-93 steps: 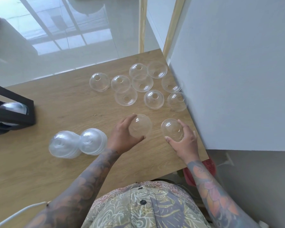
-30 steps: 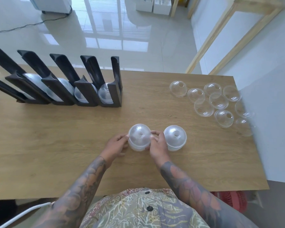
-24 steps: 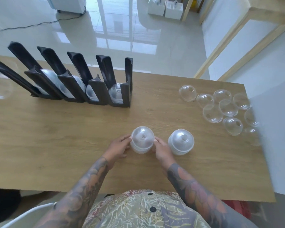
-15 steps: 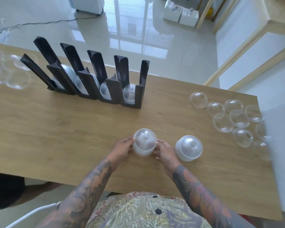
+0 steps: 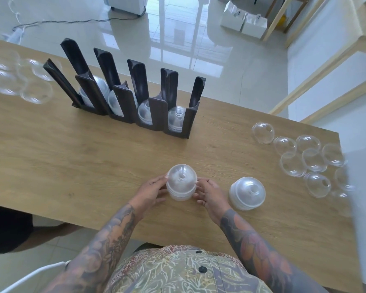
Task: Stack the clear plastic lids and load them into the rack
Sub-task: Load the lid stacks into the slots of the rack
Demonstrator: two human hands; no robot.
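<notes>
Both hands, left hand (image 5: 151, 190) and right hand (image 5: 209, 192), clamp the dome lid stack (image 5: 181, 182) mid-frame; light, slippery, crushable, so I'd grip by the rims.

Three seconds back the left hand (image 5: 151, 192) and the right hand (image 5: 209, 195) each gripped a single dome lid at the table's right edge, with two stacks lying on their sides at nine o'clock of them. Now both hands clasp one upright stack of lids (image 5: 181, 182) between them at mid-table, and the second stack (image 5: 247, 193) stands dome-up just at three o'clock of it. The view has swung left: the black rack (image 5: 156, 115) sits at eleven o'clock, and more loose lids (image 5: 15, 81) show far left.
</notes>
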